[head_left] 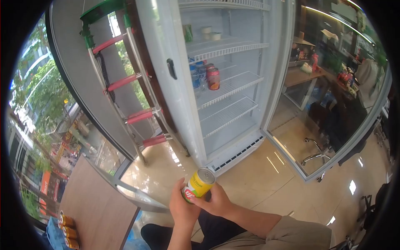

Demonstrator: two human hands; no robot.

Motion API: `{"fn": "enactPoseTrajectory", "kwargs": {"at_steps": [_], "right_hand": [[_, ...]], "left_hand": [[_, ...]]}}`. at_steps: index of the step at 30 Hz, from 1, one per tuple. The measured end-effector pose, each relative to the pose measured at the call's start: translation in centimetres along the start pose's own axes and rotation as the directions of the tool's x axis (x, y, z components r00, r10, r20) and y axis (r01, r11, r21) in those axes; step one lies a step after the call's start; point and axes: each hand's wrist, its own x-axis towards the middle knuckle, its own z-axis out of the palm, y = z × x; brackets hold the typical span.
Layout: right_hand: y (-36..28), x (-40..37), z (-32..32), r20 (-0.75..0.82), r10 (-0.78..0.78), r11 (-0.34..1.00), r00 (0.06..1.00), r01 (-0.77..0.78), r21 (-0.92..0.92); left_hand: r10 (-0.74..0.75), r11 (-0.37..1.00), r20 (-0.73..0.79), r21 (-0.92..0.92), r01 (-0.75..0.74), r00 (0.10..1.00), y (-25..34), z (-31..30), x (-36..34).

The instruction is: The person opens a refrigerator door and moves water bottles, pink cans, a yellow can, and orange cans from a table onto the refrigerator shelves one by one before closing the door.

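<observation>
A yellow can (200, 182) with a red and white logo is held upright, slightly tilted, between both hands in front of the body. My left hand (182, 204) wraps round its left side. From the right, my right hand (214, 202) grips it, with the thumb across the lower front. Beyond the hands stands a white fridge (200, 141) with its glass door (329, 96) swung open to the right. On a middle shelf are a pink-red can (213, 79) and clear bottles (201, 77); small white cups (215, 36) sit on the shelf above.
A wooden table (96, 200) is at the lower left, with several orange-brown cans (70, 232) and a blue bag (54, 233) at its edge. A ladder (129, 83) with red steps leans left of the fridge. An office chair base (315, 154) shows through the glass door.
</observation>
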Motion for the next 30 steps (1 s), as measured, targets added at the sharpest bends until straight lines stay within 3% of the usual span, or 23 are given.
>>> {"fn": "enactPoseTrajectory", "kwargs": {"at_steps": [2,3,4,5,7,9,13,16,18,19,21,30], "right_hand": [[0.2,0.5,-0.5,-0.009,-0.039,0.998,0.999,0.038,-0.045],[0.2,0.9,-0.8,-0.016,-0.043,0.998,0.999,0.042,-0.049],[0.1,1.2,-1.0,-0.032,0.012,0.998,0.999,-0.010,0.054],[0.1,1.6,-1.2,-0.038,0.067,0.986,0.997,-0.060,0.158],[1.8,3.2,-2.5,-0.041,0.071,0.974,0.997,-0.060,0.220],[2.7,6.2,-4.5,-0.147,0.084,0.891,0.986,-0.008,0.455],[5.8,13.5,-10.5,-0.344,-0.010,0.938,0.939,0.128,0.322],[6.6,19.2,-14.1,-0.448,-0.101,0.949,0.889,0.220,0.224],[6.4,22.3,-16.1,-0.543,-0.191,0.978,0.818,0.206,-0.034],[6.5,23.8,-17.0,-0.540,-0.196,0.977,0.819,0.210,-0.037],[6.5,26.4,-18.2,-0.501,-0.241,0.948,0.831,0.092,-0.305],[8.4,34.2,-16.8,-0.318,-0.232,0.801,0.919,-0.005,-0.599]], "left_hand": [[0.045,0.999,0.007,0.028,-0.045,0.999,0.9,-0.5,0.9],[0.134,0.987,0.089,0.082,-0.141,0.987,1.2,-1.1,1.4],[0.213,0.962,0.174,0.132,-0.237,0.961,1.5,-1.9,1.8],[0.217,0.961,0.175,0.134,-0.241,0.961,1.4,-2.6,2.2],[0.291,0.938,0.238,0.119,-0.325,0.927,0.8,-4.3,2.9],[0.246,0.950,0.216,0.142,-0.279,0.945,-0.7,-6.5,3.5],[0.054,0.924,0.093,0.373,-0.085,0.994,-6.2,-11.2,4.8],[-0.087,0.900,-0.016,0.427,0.085,0.996,-10.1,-13.8,4.7],[-0.042,0.883,0.003,0.468,0.035,0.999,-13.9,-14.8,3.7],[-0.003,0.861,0.026,0.509,-0.011,1.000,-14.8,-14.9,3.5],[-0.055,0.900,-0.006,0.434,0.052,0.998,-14.2,-14.6,3.5],[-0.042,0.866,-0.019,0.497,0.046,0.999,-13.9,-14.3,3.5]]}}
